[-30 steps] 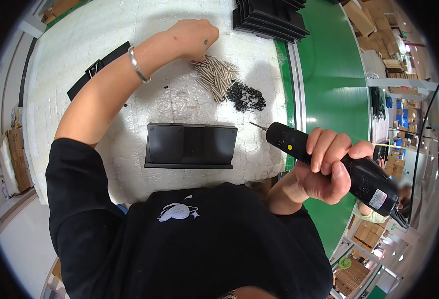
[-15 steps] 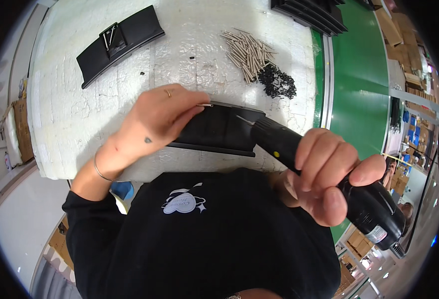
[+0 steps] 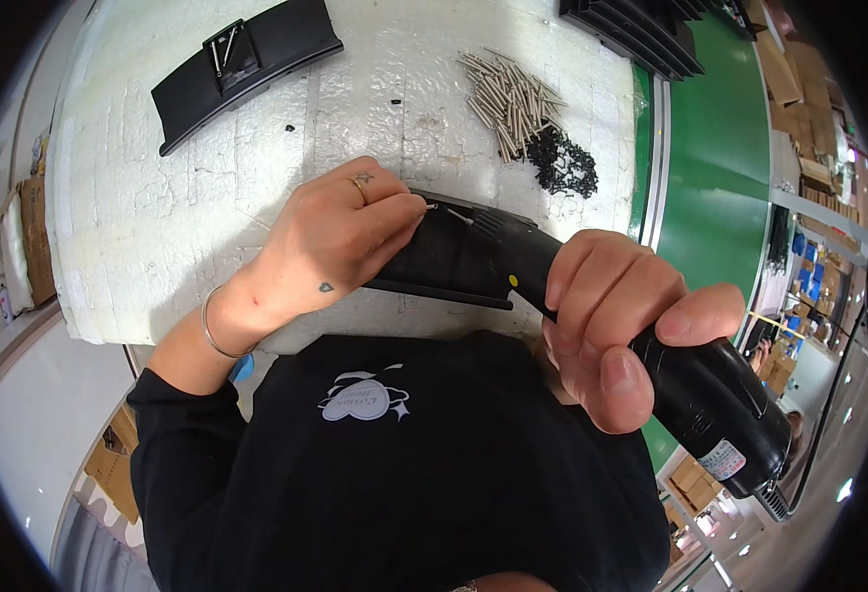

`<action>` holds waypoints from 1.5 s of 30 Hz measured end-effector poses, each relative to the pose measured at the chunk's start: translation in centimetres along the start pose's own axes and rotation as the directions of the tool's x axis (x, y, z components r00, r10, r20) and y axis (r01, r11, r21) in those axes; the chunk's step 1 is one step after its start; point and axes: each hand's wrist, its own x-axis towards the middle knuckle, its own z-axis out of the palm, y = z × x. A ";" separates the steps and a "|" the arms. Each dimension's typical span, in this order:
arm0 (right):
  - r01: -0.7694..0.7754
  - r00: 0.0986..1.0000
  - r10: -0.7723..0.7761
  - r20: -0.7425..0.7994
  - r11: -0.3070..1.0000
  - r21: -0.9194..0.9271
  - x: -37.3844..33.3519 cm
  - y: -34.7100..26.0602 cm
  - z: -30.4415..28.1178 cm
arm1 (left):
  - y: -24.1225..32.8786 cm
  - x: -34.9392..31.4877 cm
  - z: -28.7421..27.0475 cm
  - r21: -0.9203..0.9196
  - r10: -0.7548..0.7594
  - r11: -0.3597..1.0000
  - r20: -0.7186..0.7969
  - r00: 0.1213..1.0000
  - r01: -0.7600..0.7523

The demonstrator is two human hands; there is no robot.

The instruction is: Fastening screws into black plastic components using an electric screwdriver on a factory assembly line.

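My left hand [image 3: 340, 222] is closed in a pinch on a thin silvery metal pin [image 3: 431, 206]; only its end pokes out past the fingertips, and the rest is hidden. My right hand [image 3: 626, 316] grips a black electric screwdriver [image 3: 720, 405] with a yellow dot. The screwdriver's bit [image 3: 460, 214] points left, its tip a small gap away from the pin's end. Beneath both lies a black curved panel [image 3: 424, 257] on the white padded surface, partly covered by my left hand and the screwdriver.
A heap of silvery metal pins [image 3: 515, 104] touches a pile of small black screws [image 3: 564, 163]. At the far left sits another black panel [image 3: 256, 59] with pins in its frame. Black ribbed parts [image 3: 641, 35] are stacked far right, near a green surface [image 3: 705, 158].
The screwdriver has moved left and slightly up, bringing its bit close to the pin. My left hand has shifted a little to the right, still pinching the pin.
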 end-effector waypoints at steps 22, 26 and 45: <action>-0.113 0.957 0.114 0.267 0.993 -0.017 3.3 0.9 0.6 | 0.4 -0.6 1.2 -0.048 -0.041 0.998 0.035 0.999 0.043; -0.145 0.954 0.149 0.262 0.989 -0.034 3.3 0.9 1.2 | 0.4 -0.4 1.3 -0.029 -0.056 0.998 0.078 0.995 0.058; -0.054 0.908 -0.038 -0.418 0.977 -0.208 -0.6 -2.1 -6.9 | 2.9 -0.2 0.4 0.209 -0.083 0.978 0.413 0.907 -0.006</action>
